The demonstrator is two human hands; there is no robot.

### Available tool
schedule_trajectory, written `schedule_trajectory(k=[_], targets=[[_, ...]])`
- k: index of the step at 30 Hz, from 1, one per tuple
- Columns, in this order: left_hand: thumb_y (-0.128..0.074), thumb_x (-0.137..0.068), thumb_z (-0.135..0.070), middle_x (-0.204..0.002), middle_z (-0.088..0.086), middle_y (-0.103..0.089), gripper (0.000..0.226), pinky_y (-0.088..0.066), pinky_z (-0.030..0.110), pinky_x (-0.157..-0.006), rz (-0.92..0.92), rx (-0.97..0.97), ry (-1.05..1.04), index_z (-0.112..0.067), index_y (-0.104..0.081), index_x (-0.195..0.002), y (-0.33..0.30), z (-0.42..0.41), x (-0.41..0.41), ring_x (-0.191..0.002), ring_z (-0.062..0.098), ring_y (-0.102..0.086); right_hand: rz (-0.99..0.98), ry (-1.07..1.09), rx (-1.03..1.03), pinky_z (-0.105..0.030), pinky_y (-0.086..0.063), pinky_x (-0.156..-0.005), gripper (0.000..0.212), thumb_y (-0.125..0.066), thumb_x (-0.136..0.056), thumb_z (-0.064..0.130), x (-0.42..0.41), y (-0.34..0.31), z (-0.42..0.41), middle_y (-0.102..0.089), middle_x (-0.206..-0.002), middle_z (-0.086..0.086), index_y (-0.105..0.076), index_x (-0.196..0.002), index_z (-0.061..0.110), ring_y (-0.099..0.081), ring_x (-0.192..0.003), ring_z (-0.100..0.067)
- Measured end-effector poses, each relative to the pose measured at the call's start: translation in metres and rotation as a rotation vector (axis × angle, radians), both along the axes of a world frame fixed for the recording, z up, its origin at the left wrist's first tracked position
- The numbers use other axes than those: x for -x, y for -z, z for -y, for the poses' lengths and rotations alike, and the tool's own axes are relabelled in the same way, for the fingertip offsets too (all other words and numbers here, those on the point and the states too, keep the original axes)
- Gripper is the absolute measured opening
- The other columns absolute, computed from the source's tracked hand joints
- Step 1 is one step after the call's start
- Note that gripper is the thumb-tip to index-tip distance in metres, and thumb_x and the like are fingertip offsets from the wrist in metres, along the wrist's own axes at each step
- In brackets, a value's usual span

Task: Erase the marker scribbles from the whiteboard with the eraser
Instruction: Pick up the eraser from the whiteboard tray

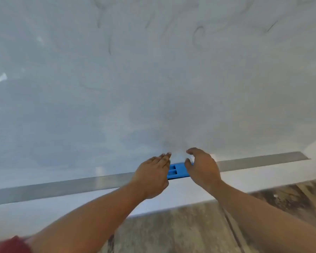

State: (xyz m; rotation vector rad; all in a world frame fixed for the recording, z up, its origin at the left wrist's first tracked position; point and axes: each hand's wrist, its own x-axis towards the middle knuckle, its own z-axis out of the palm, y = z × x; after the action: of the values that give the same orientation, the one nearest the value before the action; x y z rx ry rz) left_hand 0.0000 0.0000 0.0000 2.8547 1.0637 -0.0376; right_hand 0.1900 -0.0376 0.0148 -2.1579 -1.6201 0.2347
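Observation:
The whiteboard (153,79) fills most of the head view, smeared grey, with faint dark marker scribbles (199,36) near its top. A blue eraser (177,171) lies on the metal tray (62,187) along the board's lower edge. My left hand (152,177) hovers flat over the eraser's left end, fingers straight and together. My right hand (202,168) is curved above the eraser's right end, fingers apart, thumb tip near its blue top. Both hands hide the eraser's ends. Neither hand grips it.
Below the tray runs a white wall strip (44,216), then a mottled brown-grey floor (171,232). The tray ends at the right (303,155). A red sleeve (9,245) shows at the bottom left corner.

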Motion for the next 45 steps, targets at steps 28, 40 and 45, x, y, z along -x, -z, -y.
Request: schedule_trajectory(k=[28, 40, 45], targets=[[-0.076, -0.086, -0.021, -0.123, -0.003, -0.054, 0.023, -0.043, 0.034, -0.106, 0.110, -0.013, -0.352, -0.023, -0.074, -0.109, 0.114, -0.017, -0.069, -0.120, 0.020, -0.052, 0.195, -0.348, 0.105, -0.032, -0.053, -0.069, 0.019, -0.086, -0.072, 0.019, -0.098, 0.104, -0.016, -0.063, -0.088, 0.006, -0.072, -0.085, 0.020, -0.059, -0.078, -0.018], [-0.066, -0.094, -0.021, -0.127, -0.005, -0.064, 0.010, -0.039, 0.029, -0.113, 0.542, -0.306, -0.077, -0.024, -0.067, -0.103, 0.036, 0.002, 0.018, -0.138, 0.016, -0.048, 0.144, -0.641, 0.026, -0.025, -0.047, -0.097, 0.067, -0.056, -0.081, 0.062, 0.006, -0.001, -0.019, -0.053, -0.130, 0.018, -0.033, -0.140, 0.040, -0.055, -0.109, -0.004], [-0.071, -0.092, -0.031, -0.115, -0.010, -0.072, 0.003, -0.045, 0.025, -0.106, 0.689, -0.572, 0.005, -0.031, -0.072, -0.088, -0.049, -0.010, 0.070, -0.131, 0.007, -0.055, 0.043, -0.708, -0.138, -0.008, -0.040, -0.078, 0.057, -0.043, -0.080, 0.071, 0.066, -0.064, -0.039, -0.041, -0.098, 0.027, -0.013, -0.128, 0.076, -0.049, -0.084, 0.006]])
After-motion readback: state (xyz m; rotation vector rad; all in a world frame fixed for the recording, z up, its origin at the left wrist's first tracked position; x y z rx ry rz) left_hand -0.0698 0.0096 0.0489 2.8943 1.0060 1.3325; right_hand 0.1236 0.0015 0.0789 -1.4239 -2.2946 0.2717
